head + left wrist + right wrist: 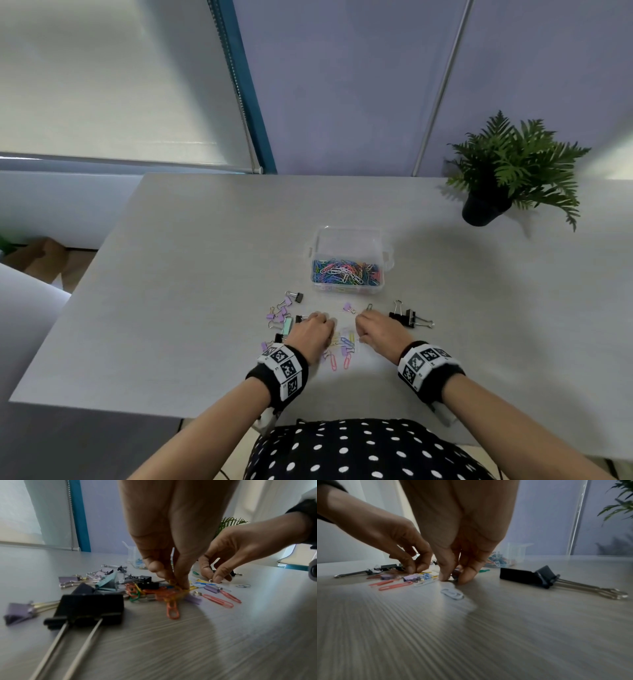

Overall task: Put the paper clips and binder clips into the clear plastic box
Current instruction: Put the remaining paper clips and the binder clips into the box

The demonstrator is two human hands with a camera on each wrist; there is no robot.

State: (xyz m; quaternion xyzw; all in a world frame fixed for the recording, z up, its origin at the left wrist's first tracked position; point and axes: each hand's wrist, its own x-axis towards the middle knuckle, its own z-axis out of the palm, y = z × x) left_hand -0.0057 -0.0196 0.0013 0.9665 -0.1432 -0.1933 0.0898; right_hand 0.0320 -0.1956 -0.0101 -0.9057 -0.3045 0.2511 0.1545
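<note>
Grey bench (191, 274), potted fern (507, 171) at its far right corner. Clear plastic box (347, 263) sits mid-bench, lid off, already about half full of mixed-colour paper clips. Loose pile lies just in front of the box, near the person: large black binder clip (89, 609) on the left edge of the pile, another black binder clip (529, 576) lying on its side to the right, small purple binder clips (277, 313) and a teal one (287, 325) clustered left. Left hand (310, 330) is down on the pile, fingertips pinching a bunch of orange and yellow paper clips (173, 595). Right hand (378, 327) is close beside it, thumb and fingers pinched at the bench surface on a small clip, colour unclear. White paper clip (453, 593) lies loose just in front of the right hand.
</note>
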